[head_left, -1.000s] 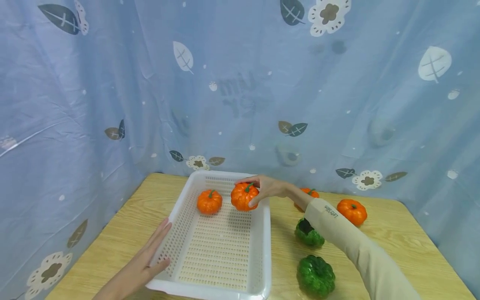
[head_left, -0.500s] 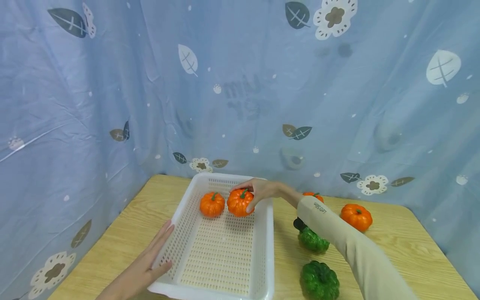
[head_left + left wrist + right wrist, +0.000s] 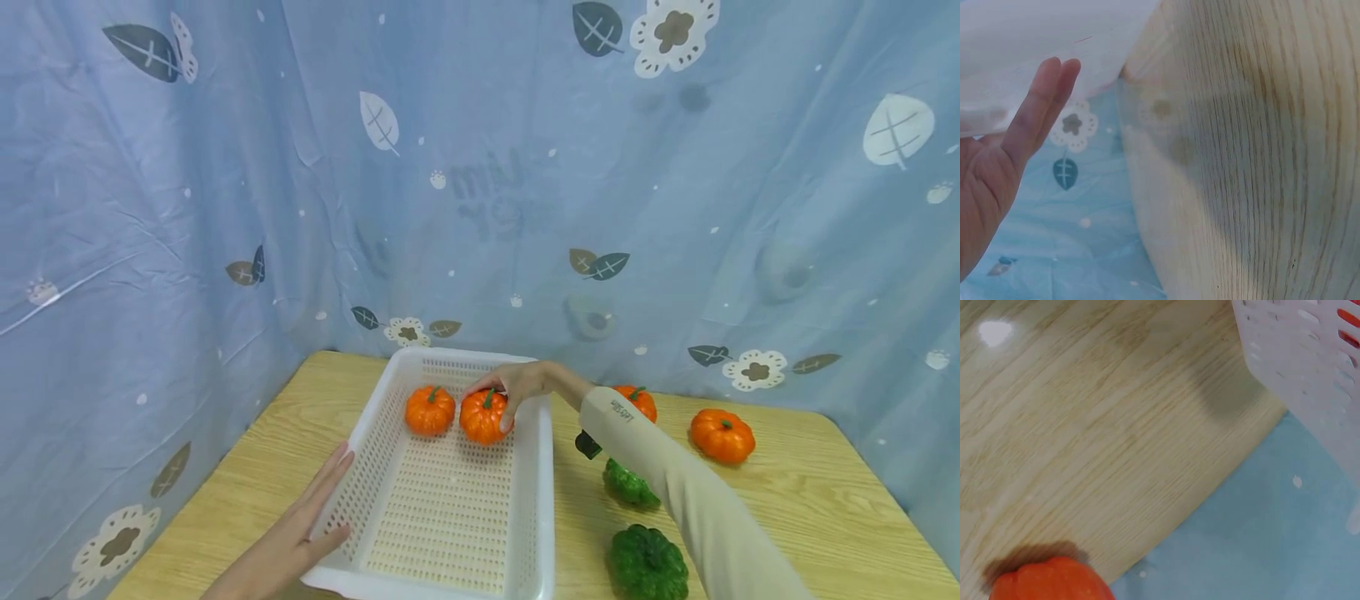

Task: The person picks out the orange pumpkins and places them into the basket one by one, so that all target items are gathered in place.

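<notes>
In the head view, my right hand holds an orange toy pumpkin with a green stem, its thumb on the near side and fingers over the far side. The pumpkin is low inside a white perforated basket; whether it touches the bottom I cannot tell. Just left of it sits another orange pumpkin in the basket. My left hand lies against the basket's left side with fingers straight. The left wrist view shows this hand beside the basket wall. No fingers show in the right wrist view.
Right of the basket on the wooden table are two orange pumpkins, one partly behind the forearm and one further right. Two green pumpkins, a partly hidden one and a nearer one, lie there too. A blue curtain stands behind.
My right hand has lowered the pumpkin into the basket, beside the other one. The left hand keeps its place at the basket's side. The whole head view has shifted slightly.
</notes>
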A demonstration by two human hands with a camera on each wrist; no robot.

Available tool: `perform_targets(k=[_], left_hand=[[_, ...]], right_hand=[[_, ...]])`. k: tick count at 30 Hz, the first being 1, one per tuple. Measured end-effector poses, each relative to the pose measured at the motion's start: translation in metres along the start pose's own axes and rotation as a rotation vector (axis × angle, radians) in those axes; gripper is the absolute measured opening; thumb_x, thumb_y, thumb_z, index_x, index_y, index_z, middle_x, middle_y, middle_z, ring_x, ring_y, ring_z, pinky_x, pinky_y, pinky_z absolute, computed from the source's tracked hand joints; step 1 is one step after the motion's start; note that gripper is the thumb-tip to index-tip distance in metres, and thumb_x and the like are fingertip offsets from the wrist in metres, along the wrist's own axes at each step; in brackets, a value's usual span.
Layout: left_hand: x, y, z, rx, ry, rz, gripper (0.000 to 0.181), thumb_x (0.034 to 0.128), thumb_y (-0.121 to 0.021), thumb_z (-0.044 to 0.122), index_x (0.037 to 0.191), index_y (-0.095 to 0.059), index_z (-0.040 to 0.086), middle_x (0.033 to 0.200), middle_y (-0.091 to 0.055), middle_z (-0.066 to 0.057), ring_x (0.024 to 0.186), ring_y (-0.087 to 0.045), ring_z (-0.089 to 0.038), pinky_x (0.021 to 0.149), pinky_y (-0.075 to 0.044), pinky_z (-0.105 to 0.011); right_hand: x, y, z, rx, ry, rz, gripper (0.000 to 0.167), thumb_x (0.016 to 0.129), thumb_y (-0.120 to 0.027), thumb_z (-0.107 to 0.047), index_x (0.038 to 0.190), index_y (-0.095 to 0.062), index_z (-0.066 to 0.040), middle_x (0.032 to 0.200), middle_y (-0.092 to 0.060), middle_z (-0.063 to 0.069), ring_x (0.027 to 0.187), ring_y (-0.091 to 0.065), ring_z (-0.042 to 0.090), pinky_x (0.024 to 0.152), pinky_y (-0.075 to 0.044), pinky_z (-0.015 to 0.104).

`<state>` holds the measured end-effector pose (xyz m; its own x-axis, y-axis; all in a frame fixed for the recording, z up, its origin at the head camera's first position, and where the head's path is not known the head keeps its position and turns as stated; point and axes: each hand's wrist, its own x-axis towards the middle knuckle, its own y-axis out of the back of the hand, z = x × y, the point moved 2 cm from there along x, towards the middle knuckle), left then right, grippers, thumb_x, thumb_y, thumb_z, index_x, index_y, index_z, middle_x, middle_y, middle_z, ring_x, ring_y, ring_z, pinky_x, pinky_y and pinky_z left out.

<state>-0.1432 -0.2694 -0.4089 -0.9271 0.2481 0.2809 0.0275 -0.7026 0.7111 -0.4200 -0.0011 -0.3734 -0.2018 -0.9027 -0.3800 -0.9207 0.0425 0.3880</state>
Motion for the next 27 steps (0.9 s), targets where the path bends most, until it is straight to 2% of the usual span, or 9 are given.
perform_targets(k=[5, 9, 14, 19, 23, 27], left_hand=[[-0.001, 0.0, 0.001, -0.023, 0.013, -0.008, 0.073, 0.0936, -0.06, 0.019, 0.154, -0.019, 0.014, 0.159, -0.008, -0.015, 0.13, 0.0, 0.019, 0.095, -0.024, -0.071], [0.0, 0.001, 0.002, -0.031, 0.016, -0.011, 0.073, 0.0935, -0.06, 0.019, 0.154, -0.019, 0.013, 0.158, -0.009, -0.021, 0.13, 0.0, 0.019, 0.096, -0.024, -0.072], [0.001, 0.001, 0.002, -0.001, 0.003, -0.012, 0.073, 0.094, -0.06, 0.019, 0.154, -0.018, 0.012, 0.158, -0.01, -0.021, 0.132, 0.0, 0.017, 0.096, -0.025, -0.068], [0.001, 0.002, 0.002, -0.011, 0.008, -0.014, 0.073, 0.0942, -0.059, 0.019, 0.154, -0.018, 0.013, 0.158, -0.009, -0.019, 0.131, 0.0, 0.017, 0.096, -0.024, -0.068], [0.001, 0.001, 0.002, -0.009, 0.019, -0.015, 0.073, 0.0942, -0.059, 0.02, 0.154, -0.018, 0.013, 0.158, -0.009, -0.019, 0.131, -0.001, 0.017, 0.097, -0.024, -0.066], [0.001, 0.0, 0.001, -0.048, 0.038, -0.03, 0.074, 0.0944, -0.059, 0.02, 0.155, -0.016, 0.014, 0.159, -0.007, -0.018, 0.13, 0.0, 0.018, 0.097, -0.023, -0.064]], right_hand=[[0.007, 0.0, 0.003, 0.038, -0.006, -0.026, 0.079, 0.076, -0.072, 0.012, 0.146, -0.038, -0.004, 0.144, -0.044, 0.009, 0.126, -0.047, 0.018, 0.1, -0.044, 0.032], [0.01, 0.0, 0.005, 0.066, -0.015, -0.04, 0.079, 0.077, -0.069, 0.016, 0.147, -0.036, -0.002, 0.147, -0.04, 0.011, 0.128, -0.044, 0.02, 0.102, -0.043, 0.033], [0.014, -0.001, 0.006, 0.053, -0.066, -0.045, 0.078, 0.077, -0.067, 0.019, 0.146, -0.036, -0.001, 0.148, -0.039, 0.009, 0.126, -0.043, 0.018, 0.101, -0.043, 0.031], [0.018, -0.002, 0.009, 0.086, -0.13, -0.044, 0.077, 0.077, -0.066, 0.02, 0.145, -0.039, -0.003, 0.146, -0.04, 0.006, 0.124, -0.045, 0.017, 0.1, -0.044, 0.03], [0.019, -0.003, 0.01, 0.088, -0.153, -0.043, 0.077, 0.077, -0.066, 0.02, 0.145, -0.041, -0.007, 0.148, -0.038, 0.006, 0.126, -0.044, 0.018, 0.102, -0.043, 0.029], [0.021, -0.004, 0.011, 0.074, -0.159, -0.044, 0.077, 0.076, -0.067, 0.02, 0.145, -0.042, -0.007, 0.148, -0.038, 0.007, 0.128, -0.043, 0.018, 0.104, -0.041, 0.03]])
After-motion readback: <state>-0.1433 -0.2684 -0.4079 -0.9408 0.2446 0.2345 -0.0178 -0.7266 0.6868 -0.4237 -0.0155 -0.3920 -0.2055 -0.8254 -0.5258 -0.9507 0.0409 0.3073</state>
